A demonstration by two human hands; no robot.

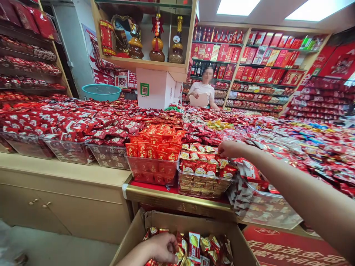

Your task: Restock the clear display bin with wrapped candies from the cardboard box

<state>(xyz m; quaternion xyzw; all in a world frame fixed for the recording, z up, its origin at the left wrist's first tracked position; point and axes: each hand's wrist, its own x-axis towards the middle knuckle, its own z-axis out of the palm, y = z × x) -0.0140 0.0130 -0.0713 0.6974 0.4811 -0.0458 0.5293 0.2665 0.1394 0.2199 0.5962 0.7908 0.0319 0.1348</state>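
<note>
Durian packets (200, 168) are heaped above the rim of the clear bin (203, 186); many are left in the near carton (191, 221). The left hand (163, 248) is half curled there, the right hand (233, 148) curled at the heap's far right; grips cannot be told.

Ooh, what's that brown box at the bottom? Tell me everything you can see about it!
The box looks like plain brown cardboard. Its top is open, showing its far wall and parts of both side walls; the near end is cut off by the picture's edge. It sits low, in front of the gold-edged counter. Inside lie jumbled shiny packets, mostly red and gold. The person's left hand reaches in among them. Its bottom is hidden.
</note>
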